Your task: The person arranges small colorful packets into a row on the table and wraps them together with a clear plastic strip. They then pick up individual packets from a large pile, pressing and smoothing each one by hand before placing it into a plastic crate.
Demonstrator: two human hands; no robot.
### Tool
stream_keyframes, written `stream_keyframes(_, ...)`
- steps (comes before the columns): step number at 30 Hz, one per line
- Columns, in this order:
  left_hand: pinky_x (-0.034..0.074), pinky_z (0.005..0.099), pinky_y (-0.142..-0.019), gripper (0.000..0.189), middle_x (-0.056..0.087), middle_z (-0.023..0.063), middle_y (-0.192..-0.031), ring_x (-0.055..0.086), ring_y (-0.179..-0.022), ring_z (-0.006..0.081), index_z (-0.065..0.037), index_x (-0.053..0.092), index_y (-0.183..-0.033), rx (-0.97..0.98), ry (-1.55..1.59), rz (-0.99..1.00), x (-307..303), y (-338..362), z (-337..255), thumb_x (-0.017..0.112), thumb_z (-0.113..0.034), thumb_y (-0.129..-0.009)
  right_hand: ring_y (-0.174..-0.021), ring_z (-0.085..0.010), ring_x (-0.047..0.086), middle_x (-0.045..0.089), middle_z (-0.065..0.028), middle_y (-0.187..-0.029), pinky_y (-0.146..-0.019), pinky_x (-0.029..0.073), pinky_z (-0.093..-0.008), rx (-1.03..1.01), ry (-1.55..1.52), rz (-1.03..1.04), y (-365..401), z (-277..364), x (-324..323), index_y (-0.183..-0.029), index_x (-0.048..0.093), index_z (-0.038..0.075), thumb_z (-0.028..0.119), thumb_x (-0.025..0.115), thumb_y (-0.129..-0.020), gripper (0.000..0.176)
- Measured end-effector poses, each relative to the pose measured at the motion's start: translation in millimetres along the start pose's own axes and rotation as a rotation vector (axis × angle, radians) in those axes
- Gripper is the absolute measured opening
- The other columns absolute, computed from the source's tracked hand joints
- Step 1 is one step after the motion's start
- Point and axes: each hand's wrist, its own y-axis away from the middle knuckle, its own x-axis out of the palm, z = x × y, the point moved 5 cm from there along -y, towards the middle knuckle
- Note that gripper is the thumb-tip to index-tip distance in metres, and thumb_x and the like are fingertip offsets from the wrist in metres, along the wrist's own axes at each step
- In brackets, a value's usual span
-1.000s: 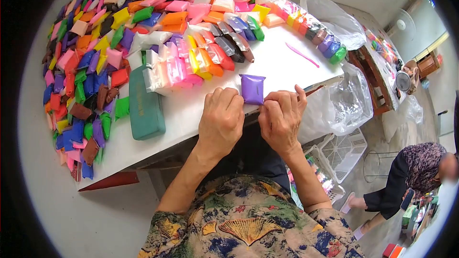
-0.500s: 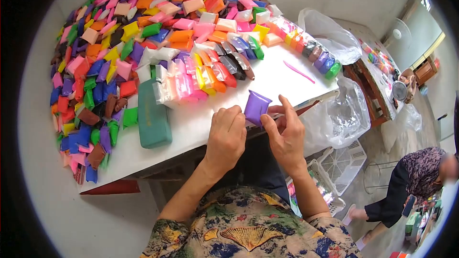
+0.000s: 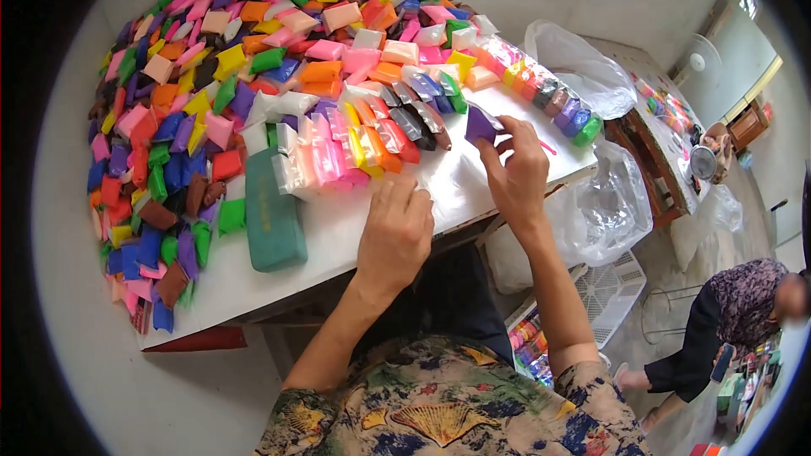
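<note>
R hand [image 3: 515, 176] pinches purple packet [image 3: 480, 123]; L hand [image 3: 395, 232] curled on table [image 3: 334, 224], contents unclear.

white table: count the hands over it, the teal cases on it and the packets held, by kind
hands over the white table: 2, left hand and right hand
teal rectangular case: 1
purple plastic packet, held by right hand: 1
total: 4

Right hand [image 3: 515, 171] forward, left hand [image 3: 395, 232] low

small purple packet [image 3: 481, 124], tilted, pinched above white table, beside row of coloured packets
</note>
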Motion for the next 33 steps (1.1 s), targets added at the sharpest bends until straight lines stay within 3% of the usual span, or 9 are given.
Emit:
stream_keyframes(2, 0.044, 0.0435, -0.088, 0.015, 0.053, 0.0176, -0.102, 0.053, -0.098, 0.0354, 0.0, 0.055, -0.092, -0.002, -0.028, -0.002, 1, 0, 0, 0.064, -0.002, -0.08, -0.077, -0.0345, 0.066, 0.06, -0.0209, -0.1, -0.069, 0.052, -0.0425, -0.026, 0.059, 0.053, -9, -5, 17, -0.114, 0.056, -0.003, 0.005, 0.068, -0.084, 0.033)
stream_keyframes(5, 0.044, 0.045, -0.09, 0.013, 0.054, 0.0172, -0.102, 0.054, -0.097, 0.0363, 0.002, 0.057, -0.092, -0.046, -0.017, 0.019, 1, 0, -2, 0.065, -0.001, -0.082, -0.076, -0.0304, 0.066, 0.061, -0.0184, -0.099, -0.07, 0.053, -0.0405, -0.089, 0.135, 0.107, -11, -2, 36, -0.114, 0.059, -0.002, 0.002, 0.068, -0.084, 0.032)
stream_keyframes(6, 0.044, 0.0457, -0.091, 0.012, 0.055, 0.0171, -0.103, 0.054, -0.097, 0.0369, 0.003, 0.059, -0.093, -0.066, -0.004, 0.031, 0, 0, -1, 0.065, 0.0, -0.084, -0.08, -0.0331, 0.066, 0.061, -0.019, -0.099, -0.073, 0.052, -0.0419, -0.008, 0.063, 0.155, -9, -3, 40, -0.116, 0.06, -0.002, 0.001, 0.066, -0.084, 0.032)
stream_keyframes(12, 0.046, 0.0421, -0.084, 0.014, 0.053, 0.0164, -0.101, 0.053, -0.094, 0.0328, -0.001, 0.054, -0.088, 0.014, -0.094, 0.01, 2, -1, -2, 0.065, -0.003, -0.079, -0.081, -0.0361, 0.065, 0.062, -0.018, -0.101, -0.074, 0.053, -0.042, -0.09, 0.112, 0.173, -10, -6, 40, -0.119, 0.062, -0.001, 0.005, 0.064, -0.088, 0.032)
stream_keyframes(21, 0.046, 0.0412, -0.085, 0.014, 0.054, 0.0158, -0.102, 0.054, -0.094, 0.0325, 0.0, 0.056, -0.091, 0.014, -0.081, 0.021, 0, 0, -3, 0.066, -0.005, -0.082, -0.082, -0.0359, 0.066, 0.063, -0.0175, -0.103, -0.072, 0.054, -0.0427, -0.105, 0.184, 0.188, -10, -1, 43, -0.119, 0.062, -0.001, 0.008, 0.065, -0.089, 0.031)
stream_keyframes(24, 0.046, 0.0413, -0.086, 0.017, 0.056, 0.016, -0.106, 0.055, -0.098, 0.0341, 0.0, 0.059, -0.097, 0.018, 0.137, 0.042, -9, 3, -1, 0.066, -0.004, -0.082, -0.085, -0.0384, 0.065, 0.061, -0.0205, -0.101, -0.076, 0.053, -0.0455, -0.032, 0.076, 0.202, -7, -5, 35, -0.118, 0.06, -0.003, 0.008, 0.064, -0.088, 0.033)
stream_keyframes(27, 0.046, 0.0427, -0.087, 0.022, 0.059, 0.0155, -0.11, 0.057, -0.1, 0.036, 0.0, 0.06, -0.103, -0.014, 0.241, 0.087, -51, 4, -11, 0.067, -0.002, -0.082, -0.088, -0.0393, 0.064, 0.061, -0.0214, -0.102, -0.078, 0.052, -0.0455, 0.025, 0.015, 0.176, 0, -20, 27, -0.118, 0.06, -0.004, 0.007, 0.065, -0.087, 0.033)
stream_keyframes(31, 0.05, 0.0417, -0.081, 0.018, 0.066, 0.0147, -0.097, 0.063, -0.087, 0.0335, 0.001, 0.065, -0.102, -0.11, 0.182, 0.027, -122, -15, 9, 0.065, 0.0, -0.084, -0.074, -0.0285, 0.068, 0.061, -0.0182, -0.1, -0.069, 0.053, -0.0397, 0.038, -0.014, 0.159, 7, -19, 17, -0.116, 0.061, -0.004, 0.002, 0.065, -0.087, 0.03)
stream_keyframes(33, 0.051, 0.0342, -0.073, 0.014, 0.068, 0.0105, -0.089, 0.065, -0.079, 0.0233, 0.002, 0.066, -0.102, -0.201, 0.044, -0.083, -147, -40, 42, 0.06, -0.004, -0.091, -0.074, -0.027, 0.068, 0.061, -0.0173, -0.099, -0.069, 0.053, -0.0389, 0.04, -0.029, 0.157, 8, -17, 17, -0.115, 0.061, -0.004, 0.001, 0.065, -0.087, 0.029)
